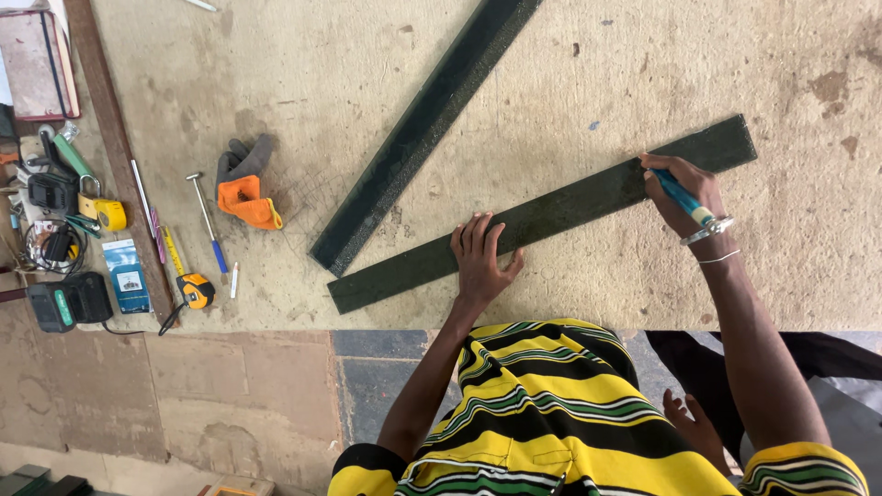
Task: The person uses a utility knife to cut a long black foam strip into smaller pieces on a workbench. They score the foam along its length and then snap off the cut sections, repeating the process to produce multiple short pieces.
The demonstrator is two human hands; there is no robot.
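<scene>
Strip (551, 216) runs lower-left to upper-right under left hand (480, 257)

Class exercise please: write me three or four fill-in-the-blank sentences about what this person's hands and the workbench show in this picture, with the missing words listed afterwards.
1. The left hand presses flat on the nearer dark ____.
2. The right hand holds a pen-like tool with a ____ barrel.
3. The orange and grey glove lies to the ____ of the hammer in the picture.
4. The person's shirt is striped yellow, black and ____.

Missing words: strip; blue; right; green
</scene>
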